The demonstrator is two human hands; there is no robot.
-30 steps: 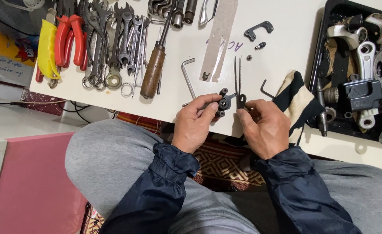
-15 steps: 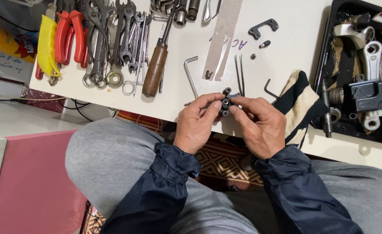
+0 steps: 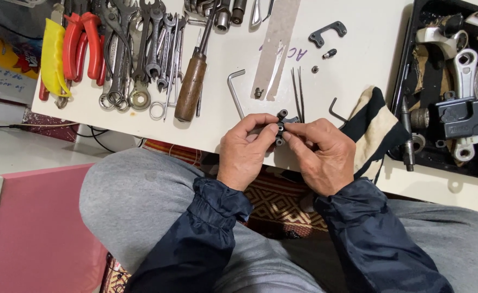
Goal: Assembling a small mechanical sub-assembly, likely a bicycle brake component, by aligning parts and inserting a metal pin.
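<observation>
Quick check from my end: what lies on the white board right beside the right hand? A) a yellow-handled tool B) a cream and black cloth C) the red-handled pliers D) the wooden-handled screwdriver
B: the cloth lies against the right hand, while both hands pinch a small black part; the left hand is on the other side.

A white table (image 3: pixel 358 49) carries wrenches (image 3: pixel 136 49), red pliers (image 3: pixel 81 43), a wooden-handled screwdriver (image 3: pixel 191 87), a cloth (image 3: pixel 377 133) and a black tray (image 3: pixel 412 70).
</observation>
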